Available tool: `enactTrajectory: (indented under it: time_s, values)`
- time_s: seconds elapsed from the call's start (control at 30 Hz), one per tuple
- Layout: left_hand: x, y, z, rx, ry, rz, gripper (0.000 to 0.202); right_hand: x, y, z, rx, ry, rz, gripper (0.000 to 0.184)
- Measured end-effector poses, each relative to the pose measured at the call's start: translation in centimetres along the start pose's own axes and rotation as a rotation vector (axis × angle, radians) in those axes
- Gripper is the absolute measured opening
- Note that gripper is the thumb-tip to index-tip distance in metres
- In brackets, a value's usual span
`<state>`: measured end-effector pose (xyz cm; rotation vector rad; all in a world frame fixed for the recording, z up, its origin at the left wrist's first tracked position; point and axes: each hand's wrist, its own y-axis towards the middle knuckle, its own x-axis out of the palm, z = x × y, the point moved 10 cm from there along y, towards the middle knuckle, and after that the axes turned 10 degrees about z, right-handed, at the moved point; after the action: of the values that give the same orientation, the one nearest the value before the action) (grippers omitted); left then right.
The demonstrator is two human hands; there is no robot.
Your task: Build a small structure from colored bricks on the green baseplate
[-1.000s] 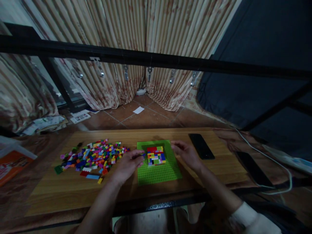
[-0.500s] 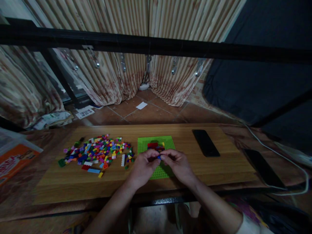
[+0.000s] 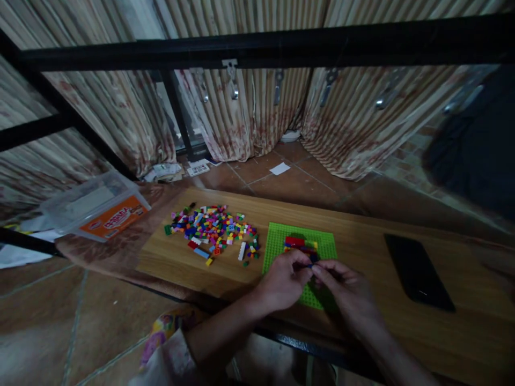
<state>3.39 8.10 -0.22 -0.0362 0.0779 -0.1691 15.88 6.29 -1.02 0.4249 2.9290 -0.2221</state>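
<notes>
Over the near half of a green studded baseplate (image 3: 277,242), my left hand (image 3: 285,280) and my right hand (image 3: 349,287) meet fingertip to fingertip. Both are closed in a pinch on a small blue brick (image 3: 311,265), mostly hidden by the fingers. Just beyond the fingertips, a low build of red, yellow and blue bricks (image 3: 295,242) stands on the baseplate; my left hand covers part of it. To the left, a pile of loose coloured bricks (image 3: 213,228) is spread on the wooden table (image 3: 237,284).
A black phone (image 3: 418,271) lies on the table to the right. Beyond the table's left end stands a clear plastic box (image 3: 94,201) with an orange label. A black metal bar with hooks (image 3: 257,53) crosses in front of striped curtains (image 3: 249,118).
My view has turned left, so the table and baseplate sit further right and more of the plastic box shows. Both hands stay together at the blue brick, which is now more hidden.
</notes>
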Motion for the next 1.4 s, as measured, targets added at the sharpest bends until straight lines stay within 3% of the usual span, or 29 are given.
enactTrajectory:
  time_s: [0.27,0.47,0.6,0.9,1.4]
  values:
    - [0.6,-0.2,-0.9,-0.096,-0.093,-0.034,0.007,-0.8,0.3,-1.0,-0.072,0.066,0.069,0.025]
    - [-0.9,0.8,-1.2,-0.151,-0.205,0.051,0.008,-3.3,2.9,-0.3,-0.089,0.002,0.181,0.031]
    - [-2.2,1.5,-1.5,-0.17,-0.194,0.126,0.01,-3.0,3.9,1.1,-0.06,-0.049,0.174,0.033]
    - [-2.1,1.6,-1.5,-0.188,-0.181,0.103,0.011,-2.1,4.8,2.5,-0.057,-0.061,0.168,0.029]
    - [-3.0,2.0,-0.6,-0.003,0.013,0.123,0.008,-1.8,5.0,3.1,-0.07,-0.026,0.217,0.028]
